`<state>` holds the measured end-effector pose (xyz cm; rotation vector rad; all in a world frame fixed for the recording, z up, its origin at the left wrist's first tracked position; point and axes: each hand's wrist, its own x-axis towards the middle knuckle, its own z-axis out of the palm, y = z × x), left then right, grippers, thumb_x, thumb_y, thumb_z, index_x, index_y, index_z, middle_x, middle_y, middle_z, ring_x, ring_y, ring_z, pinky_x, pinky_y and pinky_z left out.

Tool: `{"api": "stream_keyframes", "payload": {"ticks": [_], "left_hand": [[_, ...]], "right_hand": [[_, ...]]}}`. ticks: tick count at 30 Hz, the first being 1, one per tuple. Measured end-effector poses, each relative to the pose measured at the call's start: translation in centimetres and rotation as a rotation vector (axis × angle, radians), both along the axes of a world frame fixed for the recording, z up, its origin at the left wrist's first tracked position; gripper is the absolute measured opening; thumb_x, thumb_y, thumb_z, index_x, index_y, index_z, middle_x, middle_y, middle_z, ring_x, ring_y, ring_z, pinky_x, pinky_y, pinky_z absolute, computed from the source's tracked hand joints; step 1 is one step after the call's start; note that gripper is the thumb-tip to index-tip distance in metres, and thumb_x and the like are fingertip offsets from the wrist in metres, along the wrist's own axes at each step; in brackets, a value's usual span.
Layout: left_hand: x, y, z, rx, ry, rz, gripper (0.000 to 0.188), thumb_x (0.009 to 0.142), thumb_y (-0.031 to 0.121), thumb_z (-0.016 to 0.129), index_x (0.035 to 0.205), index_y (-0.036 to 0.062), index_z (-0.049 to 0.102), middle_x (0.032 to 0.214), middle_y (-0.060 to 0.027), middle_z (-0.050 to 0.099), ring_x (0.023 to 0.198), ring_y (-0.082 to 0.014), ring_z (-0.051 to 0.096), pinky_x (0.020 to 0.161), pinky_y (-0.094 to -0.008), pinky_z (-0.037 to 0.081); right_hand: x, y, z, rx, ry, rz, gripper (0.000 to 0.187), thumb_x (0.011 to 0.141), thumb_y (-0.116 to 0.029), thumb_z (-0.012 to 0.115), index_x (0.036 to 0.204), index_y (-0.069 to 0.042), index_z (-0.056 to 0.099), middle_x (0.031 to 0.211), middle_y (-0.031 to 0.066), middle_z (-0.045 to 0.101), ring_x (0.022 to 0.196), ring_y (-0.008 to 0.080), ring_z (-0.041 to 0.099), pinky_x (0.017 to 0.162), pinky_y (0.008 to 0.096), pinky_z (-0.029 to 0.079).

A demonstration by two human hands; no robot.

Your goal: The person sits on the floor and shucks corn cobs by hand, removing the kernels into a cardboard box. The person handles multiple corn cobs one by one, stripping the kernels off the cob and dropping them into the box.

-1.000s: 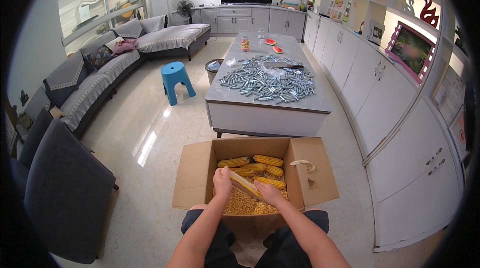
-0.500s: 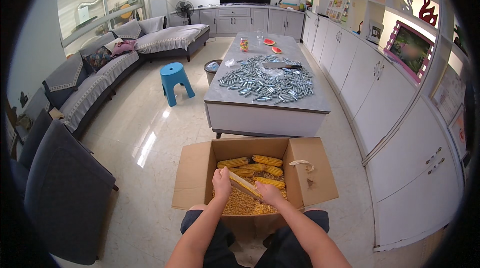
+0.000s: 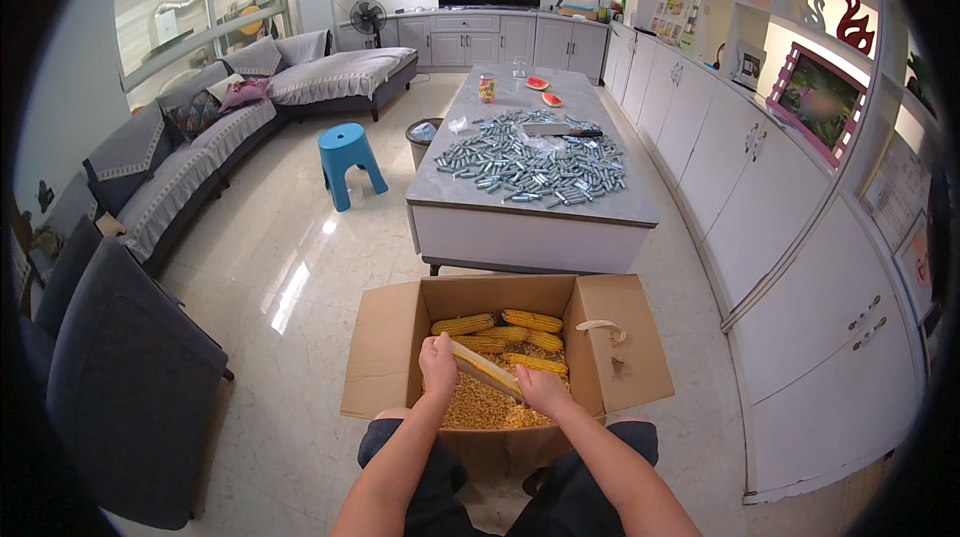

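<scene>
My left hand [image 3: 438, 365] and my right hand [image 3: 542, 391] are closed round the two ends of a corn cob [image 3: 486, 369], held slantwise over the open cardboard box [image 3: 392, 349]. Part of the cob looks pale and bare, while a strip of yellow kernels shows along it. Behind it in the box lie several yellow ears of corn [image 3: 533, 321]. Loose kernels [image 3: 480, 409] cover the bottom beneath my hands. My fingertips are partly hidden by the backs of the hands.
Just beyond the box stands a grey-topped table [image 3: 530, 227], bearing many small metal cylinders [image 3: 530, 162], a cleaver [image 3: 562, 131], watermelon slices [image 3: 551, 100] and a jar [image 3: 487, 89]. A blue stool [image 3: 346, 152] and bin [image 3: 424, 137] stand left; white cabinets [image 3: 740, 207] line the right.
Both hands still grip the cob, with only a slight shift in its angle. More of its pale side now faces up. The box and the ears inside it stay put.
</scene>
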<state>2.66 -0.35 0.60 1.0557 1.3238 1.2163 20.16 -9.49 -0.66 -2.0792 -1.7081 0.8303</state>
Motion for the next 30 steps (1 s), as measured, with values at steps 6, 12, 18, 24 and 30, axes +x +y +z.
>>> {"api": "stream_keyframes", "payload": {"ticks": [6, 12, 18, 24, 30], "left_hand": [[-0.3, 0.9, -0.9, -0.045, -0.047, 0.013, 0.031, 0.087, 0.03, 0.046, 0.076, 0.0013, 0.047, 0.058, -0.0045, 0.043, 0.039, -0.0138, 0.042, 0.03, -0.0291, 0.036], [-1.1, 1.3, -1.6, -0.137, -0.088, 0.044, 0.031, 0.086, 0.032, 0.046, 0.079, 0.0014, 0.046, 0.059, -0.005, 0.044, 0.039, -0.0148, 0.043, 0.03, -0.0283, 0.036], [-0.6, 1.1, -1.9, -0.106, -0.018, 0.036, 0.033, 0.086, 0.033, 0.046, 0.081, 0.0008, 0.047, 0.061, -0.0061, 0.045, 0.04, -0.0151, 0.044, 0.03, -0.0285, 0.036], [-1.0, 1.5, -2.3, -0.154, -0.083, 0.058, 0.032, 0.087, 0.032, 0.045, 0.082, 0.0001, 0.047, 0.061, -0.0066, 0.046, 0.04, -0.0156, 0.044, 0.03, -0.0288, 0.037], [-1.2, 1.7, -2.1, -0.209, -0.123, 0.08, 0.032, 0.088, 0.031, 0.044, 0.081, -0.0003, 0.046, 0.06, -0.007, 0.046, 0.038, -0.0164, 0.044, 0.03, -0.0287, 0.036]], "right_hand": [[1.8, 0.7, -4.0, 0.003, 0.563, -0.08, 0.058, 0.091, -0.05, 0.032, 0.096, 0.0, 0.062, 0.084, 0.0171, 0.063, 0.078, 0.0281, 0.06, 0.07, 0.0369, 0.047], [0.7, -0.5, 0.2, -0.007, 0.72, 0.024, 0.05, 0.091, -0.045, 0.038, 0.106, 0.0, 0.057, 0.085, 0.0085, 0.062, 0.075, 0.0117, 0.057, 0.061, 0.0244, 0.047], [1.5, 0.1, -2.5, 0.1, 0.582, 0.004, 0.044, 0.092, -0.039, 0.04, 0.099, 0.001, 0.059, 0.077, 0.007, 0.059, 0.064, 0.0123, 0.055, 0.054, 0.0257, 0.049], [1.6, 0.1, -0.3, -0.149, 0.982, -0.137, 0.043, 0.092, -0.038, 0.039, 0.103, 0.001, 0.057, 0.082, 0.0096, 0.062, 0.072, 0.0127, 0.057, 0.063, 0.0249, 0.048], [0.9, -0.7, 1.7, -0.017, 0.962, -0.006, 0.04, 0.093, -0.034, 0.041, 0.104, 0.002, 0.056, 0.081, 0.0058, 0.059, 0.064, 0.0126, 0.056, 0.06, 0.0256, 0.049]]}}
